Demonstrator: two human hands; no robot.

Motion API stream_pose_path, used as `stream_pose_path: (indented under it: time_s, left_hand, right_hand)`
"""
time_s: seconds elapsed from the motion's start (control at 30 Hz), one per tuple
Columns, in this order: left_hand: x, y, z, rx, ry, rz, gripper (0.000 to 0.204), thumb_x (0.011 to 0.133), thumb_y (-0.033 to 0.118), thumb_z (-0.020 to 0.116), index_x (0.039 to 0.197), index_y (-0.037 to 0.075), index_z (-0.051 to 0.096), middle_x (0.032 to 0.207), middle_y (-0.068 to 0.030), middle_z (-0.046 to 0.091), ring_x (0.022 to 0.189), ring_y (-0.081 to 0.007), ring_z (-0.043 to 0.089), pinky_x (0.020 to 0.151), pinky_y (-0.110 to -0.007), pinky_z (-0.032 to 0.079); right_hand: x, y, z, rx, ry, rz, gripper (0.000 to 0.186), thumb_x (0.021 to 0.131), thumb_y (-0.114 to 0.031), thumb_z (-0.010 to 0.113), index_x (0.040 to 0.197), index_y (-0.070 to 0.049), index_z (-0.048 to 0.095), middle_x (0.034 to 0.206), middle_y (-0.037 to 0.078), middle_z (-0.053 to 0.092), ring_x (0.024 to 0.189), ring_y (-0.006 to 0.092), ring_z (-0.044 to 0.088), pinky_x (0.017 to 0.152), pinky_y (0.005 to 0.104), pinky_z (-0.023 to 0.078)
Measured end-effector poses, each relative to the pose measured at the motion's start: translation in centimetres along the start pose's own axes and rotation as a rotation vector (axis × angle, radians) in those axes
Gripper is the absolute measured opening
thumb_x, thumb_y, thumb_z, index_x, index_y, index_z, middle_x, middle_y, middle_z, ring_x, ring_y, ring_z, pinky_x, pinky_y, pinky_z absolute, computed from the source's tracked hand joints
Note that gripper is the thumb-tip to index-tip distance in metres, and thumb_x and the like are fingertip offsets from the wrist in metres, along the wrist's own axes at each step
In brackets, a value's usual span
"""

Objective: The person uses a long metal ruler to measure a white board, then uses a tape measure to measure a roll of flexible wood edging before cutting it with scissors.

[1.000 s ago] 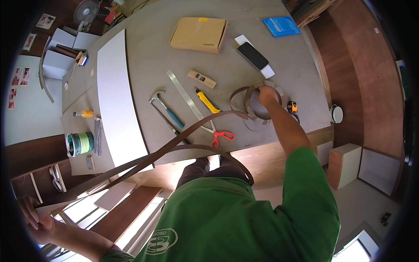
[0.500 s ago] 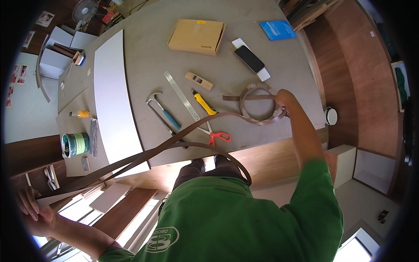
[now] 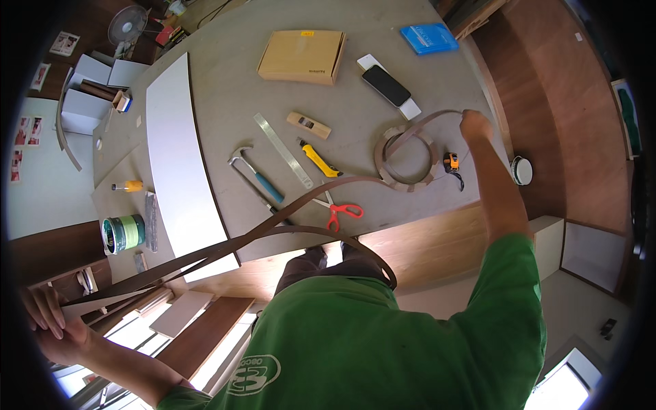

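Observation:
At the far lower left, my left hand [image 3: 53, 318] grips long brown banding strips [image 3: 287, 210], which sweep across the grey table to a coil [image 3: 425, 158]. My right hand [image 3: 476, 126] is closed on the strip near the table's right edge, pulling a length out above the coil. Around them lie a hammer [image 3: 263, 183], steel ruler [image 3: 283, 150], yellow cutter [image 3: 316, 157], red-handled scissors [image 3: 346, 210], wooden hand plane [image 3: 309, 124] and orange tape measure [image 3: 451, 162].
A long white panel [image 3: 175, 160] lies along the table's left, beside a green bucket [image 3: 128, 232] and yellow-handled tool [image 3: 130, 185]. A cardboard box [image 3: 299, 56], phone [image 3: 385, 85] and blue pack [image 3: 428, 38] sit further back. Curved wooden panels [image 3: 540, 123] stand at right.
My right hand has moved out of the coil, up and to the right, drawing a strip with it. The tape measure is uncovered. My left hand stays at the lower left.

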State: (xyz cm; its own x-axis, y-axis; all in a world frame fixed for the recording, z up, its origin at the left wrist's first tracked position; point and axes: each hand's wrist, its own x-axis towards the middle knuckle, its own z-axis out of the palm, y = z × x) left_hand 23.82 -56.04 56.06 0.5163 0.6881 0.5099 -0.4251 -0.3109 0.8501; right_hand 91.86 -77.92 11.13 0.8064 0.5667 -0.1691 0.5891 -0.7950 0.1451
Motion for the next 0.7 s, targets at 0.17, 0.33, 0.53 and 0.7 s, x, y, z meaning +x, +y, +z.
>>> stream_pose_path:
  time_s: [0.17,0.33,0.53,0.7]
  left_hand:
    - [-0.6,0.0,-0.2,-0.011,0.003,-0.018,0.030,0.100,0.009,0.038,0.070,0.010,0.035,0.060,-0.0035,0.033,0.039,-0.0099,0.028,0.041,-0.021,0.030]
    - [-0.8,0.1,-0.7,0.043,0.054,0.019,0.029,0.098,0.006,0.036,0.069,0.009,0.035,0.058,-0.0047,0.033,0.038,-0.0110,0.029,0.039,-0.022,0.031]
    - [-0.6,-1.4,-0.9,-0.011,0.042,0.002,0.028,0.098,0.007,0.039,0.070,0.010,0.035,0.061,-0.0031,0.033,0.039,-0.0096,0.031,0.040,-0.022,0.031]
    - [-0.6,-2.2,0.5,0.031,0.046,-0.005,0.031,0.103,0.018,0.043,0.074,0.010,0.038,0.060,-0.0014,0.035,0.040,-0.0077,0.031,0.045,-0.021,0.032]
  right_hand:
    - [1.0,1.7,-1.8,0.102,0.058,0.012,0.035,0.091,-0.016,0.049,0.121,-0.019,0.067,0.115,0.016,0.068,0.108,0.0328,0.064,0.091,0.0437,0.051]
    - [-1.1,1.0,-1.1,0.212,0.034,-0.050,0.037,0.088,-0.012,0.049,0.121,-0.018,0.066,0.113,0.017,0.068,0.107,0.0333,0.065,0.092,0.0434,0.052]
    - [-4.0,-5.1,3.5,0.431,-0.022,-0.075,0.045,0.085,-0.040,0.057,0.118,-0.010,0.065,0.110,0.020,0.068,0.106,0.0361,0.064,0.093,0.0443,0.051]
    - [-6.5,-10.4,4.9,0.483,-0.097,-0.073,0.056,0.083,-0.051,0.060,0.115,-0.006,0.061,0.113,0.024,0.066,0.106,0.0360,0.064,0.092,0.0466,0.051]
